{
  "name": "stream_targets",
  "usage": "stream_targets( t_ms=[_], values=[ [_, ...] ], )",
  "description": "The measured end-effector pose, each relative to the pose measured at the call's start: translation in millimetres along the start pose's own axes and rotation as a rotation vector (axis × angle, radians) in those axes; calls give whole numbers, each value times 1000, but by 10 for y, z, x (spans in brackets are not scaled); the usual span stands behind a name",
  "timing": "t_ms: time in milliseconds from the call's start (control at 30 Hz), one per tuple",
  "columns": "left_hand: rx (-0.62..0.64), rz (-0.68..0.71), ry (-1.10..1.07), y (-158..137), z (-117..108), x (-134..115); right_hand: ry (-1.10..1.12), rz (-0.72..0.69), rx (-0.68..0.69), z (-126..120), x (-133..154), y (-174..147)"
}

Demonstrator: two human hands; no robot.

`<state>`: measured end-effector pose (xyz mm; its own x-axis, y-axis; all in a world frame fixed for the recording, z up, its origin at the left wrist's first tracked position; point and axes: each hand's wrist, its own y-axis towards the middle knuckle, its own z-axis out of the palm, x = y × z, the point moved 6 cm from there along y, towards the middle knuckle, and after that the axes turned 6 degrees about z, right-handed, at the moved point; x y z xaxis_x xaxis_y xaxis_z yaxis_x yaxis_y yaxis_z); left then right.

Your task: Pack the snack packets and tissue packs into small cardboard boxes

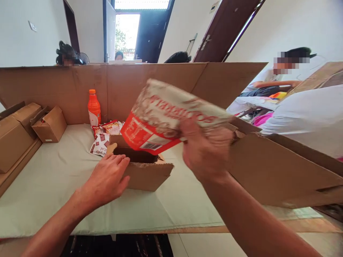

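My right hand (207,150) is closed on the edge of a snack bag (152,121), white and brown with a red end and a barcode. The bag hangs tilted above a small cardboard box (150,175), its red lettering upside down to me and slightly blurred. The box stands with its top open and dark inside. My left hand (108,175) grips the box's near left rim, fingers over the edge and thumb apart. Just behind the box lie a white packet with brown squares (100,144) and red-and-white packets (112,126). An orange bottle (93,107) stands upright beside them.
Cardboard boxes (49,125) stand at the left on the pale green cloth (66,167). A tall cardboard panel (160,75) runs along the back, and a larger carton (273,167) is at the right. Several people sit beyond the panel.
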<state>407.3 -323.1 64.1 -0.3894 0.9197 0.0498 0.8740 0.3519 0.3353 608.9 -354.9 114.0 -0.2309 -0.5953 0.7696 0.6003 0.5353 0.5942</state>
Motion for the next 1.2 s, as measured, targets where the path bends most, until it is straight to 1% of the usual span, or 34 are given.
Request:
stream_targets(
  t_ms=[67,133,167,200,267,333,400,467,533,600,667,733,833,900,967,1067,1133,1200],
  values=[
    [62,-13,86,65,79,60,-105,130,180,91,-300,11],
    [68,-43,131,40,111,110,-225,227,402,170,-528,-29],
    [70,-58,154,6,119,126,-299,252,520,208,-605,-61],
    [71,-71,170,-35,124,136,-386,254,635,246,-654,-96],
    [66,-81,192,-115,120,129,-622,193,844,334,-703,-164],
    [47,-55,209,-174,103,89,-909,96,1040,454,-741,-235],
    [26,-13,225,-210,84,37,-1146,35,1259,596,-806,-335],
    [19,14,230,-231,74,4,-1244,24,1464,738,-872,-460],
    [22,15,224,-246,73,-6,-1230,33,1603,863,-917,-589],
    [28,10,213,-260,70,-16,-1179,36,1685,942,-945,-707],
    [21,0,205,-273,49,-41,-1121,17,1751,958,-959,-808],
    [-23,1,202,-272,-6,-94,-1040,-4,1773,928,-954,-857],
    [-100,88,201,-221,-72,-231,-878,59,1760,825,-932,-839],
    [-83,173,178,-147,-35,-311,-804,125,1755,742,-904,-799],
    [17,194,144,-45,72,-319,-783,158,1741,666,-854,-748],
    [248,119,71,100,249,-232,-781,203,1736,558,-772,-695],
    [369,89,27,158,302,-190,-766,220,1755,488,-727,-688],
    [441,95,-7,184,303,-182,-718,208,1733,428,-673,-658]
  ],
)
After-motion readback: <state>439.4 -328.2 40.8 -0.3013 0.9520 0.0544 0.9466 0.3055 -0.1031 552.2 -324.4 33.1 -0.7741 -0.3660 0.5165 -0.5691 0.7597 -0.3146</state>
